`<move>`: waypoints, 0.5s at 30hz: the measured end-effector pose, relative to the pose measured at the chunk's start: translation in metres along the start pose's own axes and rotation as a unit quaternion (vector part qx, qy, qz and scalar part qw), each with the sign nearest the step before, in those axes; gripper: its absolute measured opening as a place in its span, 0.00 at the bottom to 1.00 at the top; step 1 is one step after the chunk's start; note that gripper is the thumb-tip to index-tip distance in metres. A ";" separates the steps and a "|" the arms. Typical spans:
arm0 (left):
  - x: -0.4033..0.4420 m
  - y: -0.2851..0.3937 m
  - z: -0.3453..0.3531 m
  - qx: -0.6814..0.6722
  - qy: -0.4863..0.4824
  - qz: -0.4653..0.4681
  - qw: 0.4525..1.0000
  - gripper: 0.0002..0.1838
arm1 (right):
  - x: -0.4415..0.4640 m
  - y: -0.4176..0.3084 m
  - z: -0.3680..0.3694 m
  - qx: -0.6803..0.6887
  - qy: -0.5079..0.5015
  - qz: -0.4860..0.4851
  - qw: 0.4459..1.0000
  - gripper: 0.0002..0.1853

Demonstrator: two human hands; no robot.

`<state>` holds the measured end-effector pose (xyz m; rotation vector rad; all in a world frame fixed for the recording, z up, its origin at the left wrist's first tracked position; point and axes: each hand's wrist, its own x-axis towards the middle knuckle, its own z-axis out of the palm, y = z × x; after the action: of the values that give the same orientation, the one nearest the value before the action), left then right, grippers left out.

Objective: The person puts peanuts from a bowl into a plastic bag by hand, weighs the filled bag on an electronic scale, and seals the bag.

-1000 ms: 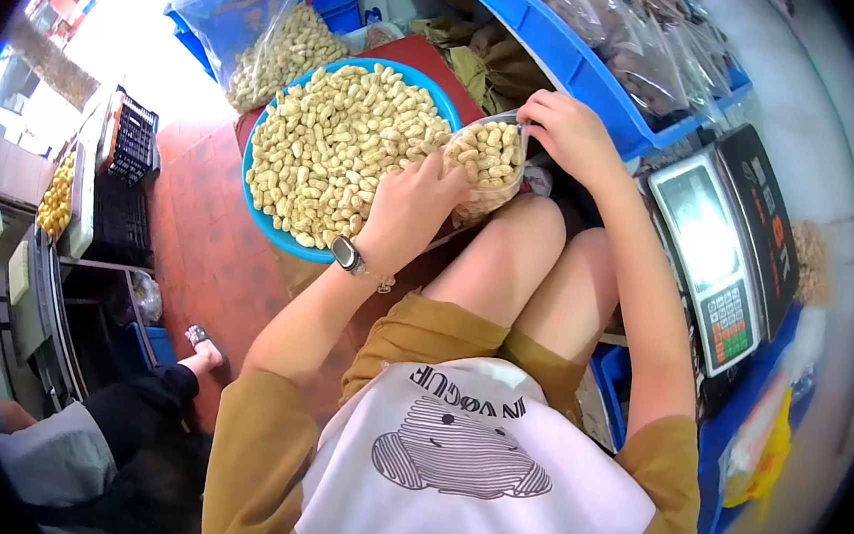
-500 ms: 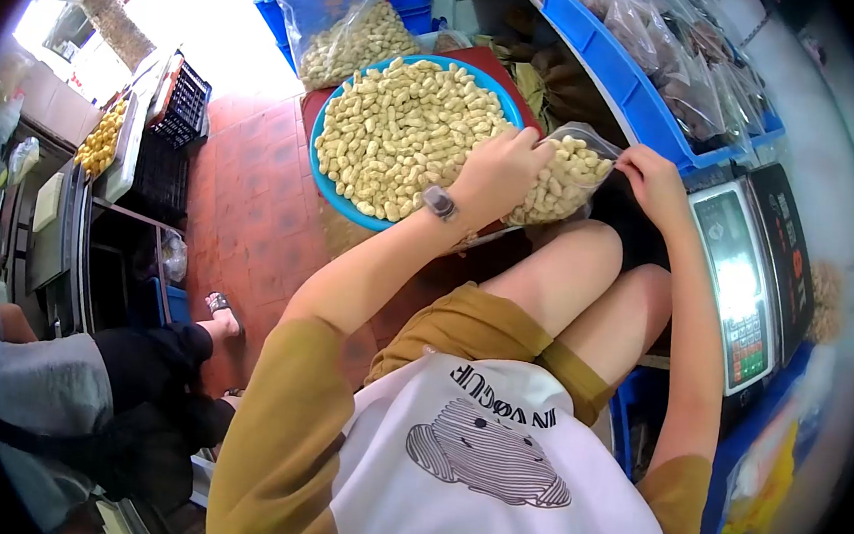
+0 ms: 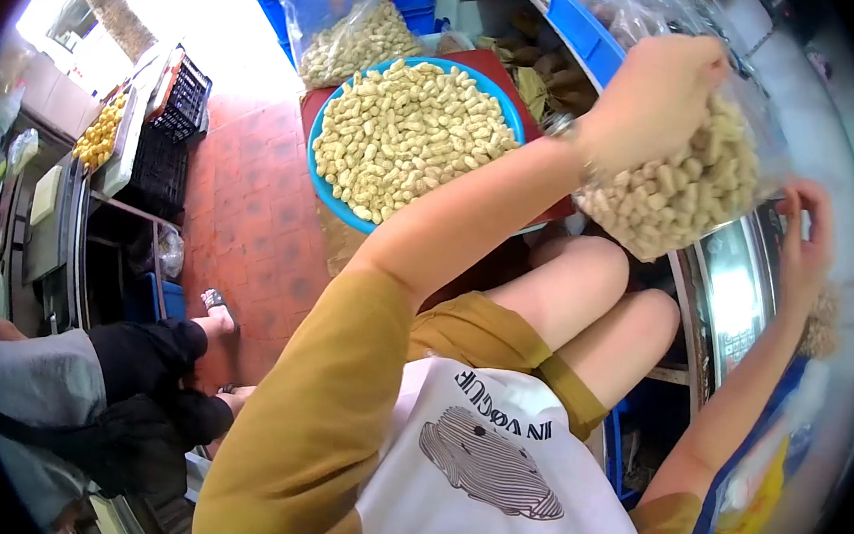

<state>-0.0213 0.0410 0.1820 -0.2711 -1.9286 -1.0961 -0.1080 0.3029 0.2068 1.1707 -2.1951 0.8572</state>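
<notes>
My left hand (image 3: pixel 656 99), with a watch on its wrist, is closed on the upper edge of a clear plastic bag of peanuts (image 3: pixel 679 191). The bag is lifted above my knees and partly covers the scale (image 3: pixel 736 291). At the bag's right edge, my right hand (image 3: pixel 806 232) has its fingers bent around the plastic. A round blue basin (image 3: pixel 328 192) full of unshelled peanuts (image 3: pixel 407 135) stands to the left of the bag, on a red surface (image 3: pixel 498 70).
Behind the basin stands a larger clear bag of peanuts (image 3: pixel 359 46). Blue trays (image 3: pixel 581 28) with bagged goods are at the upper right. Black crates (image 3: pixel 159 171) and yellow produce (image 3: pixel 102 131) stand at the left. Another person's leg (image 3: pixel 144 360) shows at the lower left.
The bag of peanuts has risen from beside the basin and moved right, toward the scale. Both hands have moved right with it, and my left forearm now reaches across the basin's right side.
</notes>
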 end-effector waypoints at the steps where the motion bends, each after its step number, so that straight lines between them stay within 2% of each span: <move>1: 0.009 0.005 0.006 -0.022 0.023 -0.002 0.999 0.08 | -0.001 0.003 -0.010 0.010 0.019 0.014 1.000 0.05; 3: 0.037 0.020 0.039 -0.099 0.051 0.010 0.994 0.09 | 0.001 -0.001 -0.042 -0.005 0.079 0.056 0.995 0.06; 4: 0.053 0.016 0.057 -0.047 0.034 0.079 0.995 0.08 | 0.002 -0.004 -0.058 -0.003 0.098 0.043 0.994 0.07; 5: 0.069 0.011 0.074 -0.120 0.030 0.107 0.987 0.12 | 0.005 -0.006 -0.070 0.002 0.116 0.037 0.993 0.08; 6: 0.083 0.022 0.083 -0.123 -0.005 0.103 0.987 0.13 | 0.007 -0.008 -0.082 -0.023 0.140 0.035 0.989 0.09; 8: 0.110 0.039 0.100 -0.130 -0.101 0.041 0.986 0.13 | 0.011 -0.011 -0.107 -0.092 0.160 0.104 0.977 0.08; 10: 0.139 0.024 0.153 -0.235 -0.133 -0.037 0.962 0.12 | 0.016 0.016 -0.126 -0.135 0.196 0.101 0.966 0.08; 11: 0.150 0.017 0.176 -0.264 -0.149 -0.034 0.952 0.11 | 0.020 0.009 -0.136 -0.127 0.198 0.141 0.962 0.07; 15: 0.169 0.028 0.240 -0.337 -0.179 -0.023 0.924 0.12 | 0.012 0.050 -0.171 -0.148 0.226 0.106 0.957 0.06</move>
<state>-0.2456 0.2076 0.2749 -0.8577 -1.7955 -1.8247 -0.1329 0.4422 0.3157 0.5376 -1.9922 0.7563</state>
